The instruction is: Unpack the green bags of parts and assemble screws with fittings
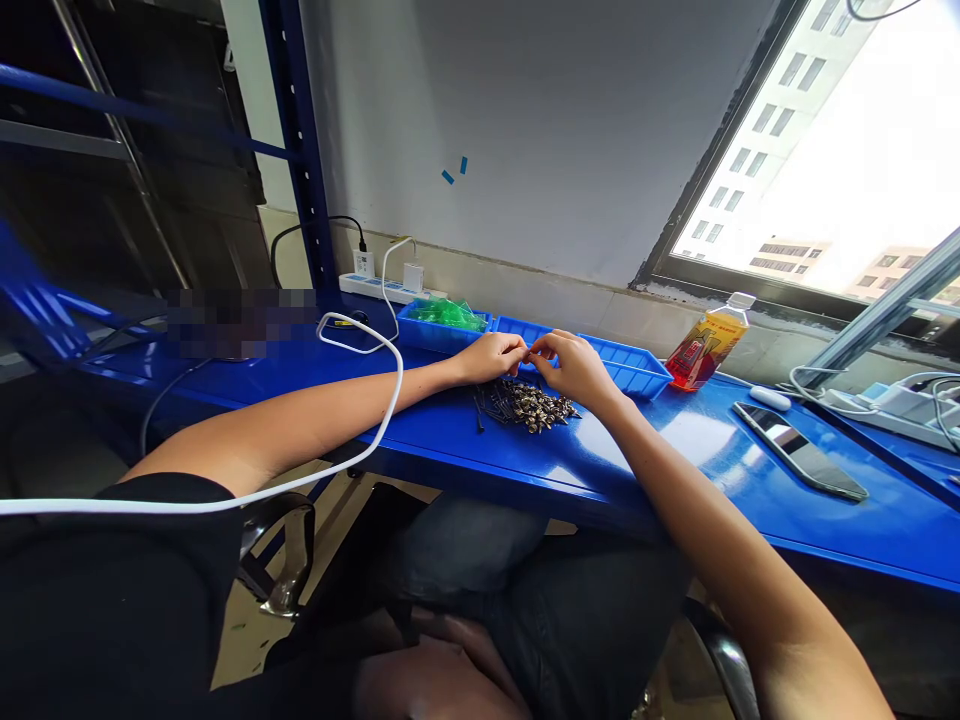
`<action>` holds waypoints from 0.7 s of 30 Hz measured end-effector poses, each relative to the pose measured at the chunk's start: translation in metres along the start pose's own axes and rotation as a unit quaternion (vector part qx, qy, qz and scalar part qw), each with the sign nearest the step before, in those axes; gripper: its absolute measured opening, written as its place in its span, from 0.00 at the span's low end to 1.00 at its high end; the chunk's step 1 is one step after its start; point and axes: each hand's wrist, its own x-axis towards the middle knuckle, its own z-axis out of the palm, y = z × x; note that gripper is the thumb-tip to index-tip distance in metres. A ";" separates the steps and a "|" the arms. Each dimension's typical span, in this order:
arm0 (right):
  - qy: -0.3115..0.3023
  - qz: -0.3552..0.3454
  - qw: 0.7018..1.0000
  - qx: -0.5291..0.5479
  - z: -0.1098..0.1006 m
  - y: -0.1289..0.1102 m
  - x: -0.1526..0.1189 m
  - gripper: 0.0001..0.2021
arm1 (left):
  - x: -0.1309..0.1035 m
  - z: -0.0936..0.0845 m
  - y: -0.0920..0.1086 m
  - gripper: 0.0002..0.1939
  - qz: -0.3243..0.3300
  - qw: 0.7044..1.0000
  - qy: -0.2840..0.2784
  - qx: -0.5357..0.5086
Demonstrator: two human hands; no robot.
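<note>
My left hand (491, 358) and my right hand (574, 370) meet over the front of the blue bins, fingertips nearly touching. Both are closed in a pinch; whatever lies between the fingers is too small to make out. Just below them on the table is a pile of small brass-coloured and dark metal screws (536, 407), with several black screws (480, 418) loose at its left side. Behind the hands stands a blue plastic bin (630, 375), partly hidden by my right hand. To its left, another blue bin (427, 335) holds green plastic bags (448, 314).
On the blue table (465, 450), a bottle of red drink (705, 345) stands right of the bins. Further right lie a phone (799, 450) and a power strip (892, 405). A white cable (386, 420) crosses before my left arm. Another power strip (382, 290) sits along the wall.
</note>
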 end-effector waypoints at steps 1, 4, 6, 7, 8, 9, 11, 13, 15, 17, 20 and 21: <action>0.001 -0.001 1.000 0.002 0.000 0.000 0.000 0.03 | 0.000 0.000 0.000 0.11 -0.001 1.000 0.000 0.000; 0.002 -0.002 1.000 0.007 0.000 0.000 0.000 0.03 | 0.000 0.000 0.001 0.12 -0.007 1.000 -0.002 0.002; 0.005 -0.004 1.000 0.010 0.000 0.000 0.000 0.03 | 0.000 0.000 0.002 0.12 -0.010 1.000 -0.003 0.001; 0.007 -0.005 1.000 0.011 0.000 0.000 0.000 0.04 | 0.000 0.000 0.002 0.12 -0.010 1.000 -0.003 0.000; 0.008 -0.007 1.000 0.013 0.000 0.000 0.000 0.04 | 0.000 0.000 0.002 0.12 -0.011 1.000 -0.003 -0.002; 0.010 -0.007 1.000 0.015 0.000 0.000 0.000 0.05 | 0.000 0.000 0.001 0.12 -0.011 1.000 -0.003 -0.003; 0.012 -0.005 1.000 0.016 0.000 -0.001 0.000 0.06 | 0.000 0.000 0.000 0.12 -0.008 1.000 -0.002 -0.004; 0.008 -0.004 1.000 0.014 0.000 -0.001 0.000 0.07 | 0.001 0.000 -0.001 0.12 -0.001 1.000 0.000 -0.004; -0.003 -0.005 1.000 0.012 -0.001 0.000 0.000 0.05 | 0.001 0.000 -0.003 0.12 0.007 1.000 0.001 -0.002; -0.012 -0.005 1.000 0.011 -0.001 0.000 0.000 0.04 | 0.001 0.000 -0.004 0.11 0.011 1.000 0.001 0.000; -0.012 -0.006 1.000 0.011 -0.001 0.001 0.001 0.04 | 0.002 0.001 -0.004 0.11 0.012 1.000 0.000 -0.001; -0.009 -0.008 1.000 0.012 -0.001 0.001 0.001 0.03 | 0.002 0.001 -0.004 0.11 0.011 1.000 -0.001 -0.005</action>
